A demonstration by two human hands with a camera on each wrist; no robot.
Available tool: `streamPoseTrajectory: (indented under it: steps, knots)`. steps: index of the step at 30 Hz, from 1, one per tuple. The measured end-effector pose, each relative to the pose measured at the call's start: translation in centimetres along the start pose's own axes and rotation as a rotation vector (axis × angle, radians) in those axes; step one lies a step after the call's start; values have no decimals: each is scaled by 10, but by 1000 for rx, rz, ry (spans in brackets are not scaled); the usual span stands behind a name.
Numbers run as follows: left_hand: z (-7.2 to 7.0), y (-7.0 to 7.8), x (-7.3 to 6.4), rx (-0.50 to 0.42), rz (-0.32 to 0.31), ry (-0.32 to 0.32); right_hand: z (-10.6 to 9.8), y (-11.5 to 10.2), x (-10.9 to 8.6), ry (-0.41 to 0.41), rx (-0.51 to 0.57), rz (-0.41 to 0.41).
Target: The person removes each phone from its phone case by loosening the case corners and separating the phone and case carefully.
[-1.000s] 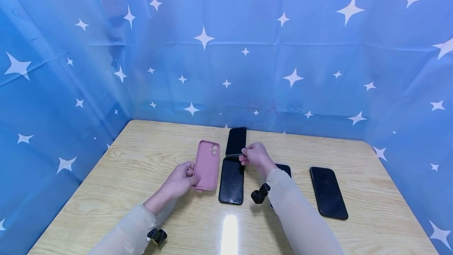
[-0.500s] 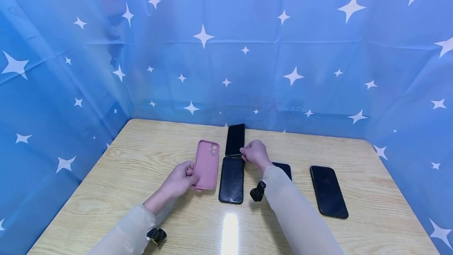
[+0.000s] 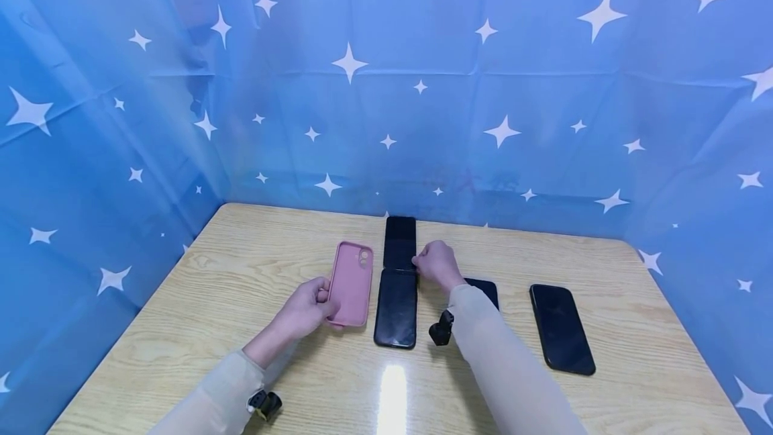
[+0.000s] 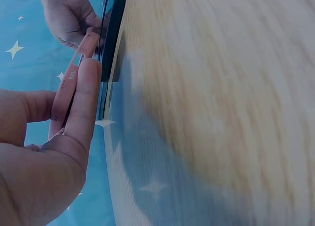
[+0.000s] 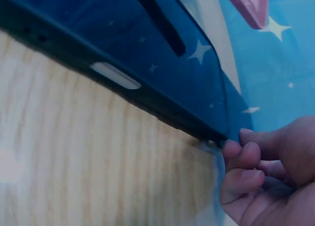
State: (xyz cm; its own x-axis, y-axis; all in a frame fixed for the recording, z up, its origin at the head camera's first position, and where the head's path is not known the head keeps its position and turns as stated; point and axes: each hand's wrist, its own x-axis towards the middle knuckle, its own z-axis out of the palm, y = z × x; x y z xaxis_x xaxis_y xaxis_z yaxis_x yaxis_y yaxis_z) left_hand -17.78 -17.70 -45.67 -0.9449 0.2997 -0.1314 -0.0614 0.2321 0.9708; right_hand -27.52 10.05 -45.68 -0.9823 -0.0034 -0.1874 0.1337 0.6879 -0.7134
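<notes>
My left hand (image 3: 308, 307) holds a pink phone case (image 3: 351, 284) by its lower left edge, fingers underneath and thumb inside. The case is tilted up off the table, its camera cutout at the upper right. A black phone (image 3: 395, 307) lies beside it, screen up, with a side button showing in the right wrist view. Directly beyond, end to end with it, is another black phone (image 3: 400, 240). My right hand (image 3: 437, 264) pinches this far phone near its lower right corner, fingers curled. In the right wrist view the right hand (image 5: 266, 172) sits at the near phone's far corner.
Under my right forearm lies a third dark phone (image 3: 483, 287), partly hidden by the sleeve. Farther right another black phone (image 3: 561, 327) lies on the wooden table (image 3: 241, 254). A blue curtain (image 3: 423, 119) with white stars hangs behind the table and along both sides.
The far phone has turned from slightly askew to straight, and its top has shifted left, in line with the near phone. My right hand moved slightly with it. The left hand stays nearly still.
</notes>
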Motion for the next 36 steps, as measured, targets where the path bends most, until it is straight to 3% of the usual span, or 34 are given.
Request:
streamPoseTrajectory:
  steps: [9, 19, 36]
  knots:
    - [-2, -2, -2, 57, -8, -39, -13, 1, -5, -5, -43, -3]
    - [1, -6, -3, 20, -18, -56, -30, 2, -21, -41, 60, -57]
    - [1, -6, -9, 22, -51, -56, -32, 2, -41, -34, 46, -143]
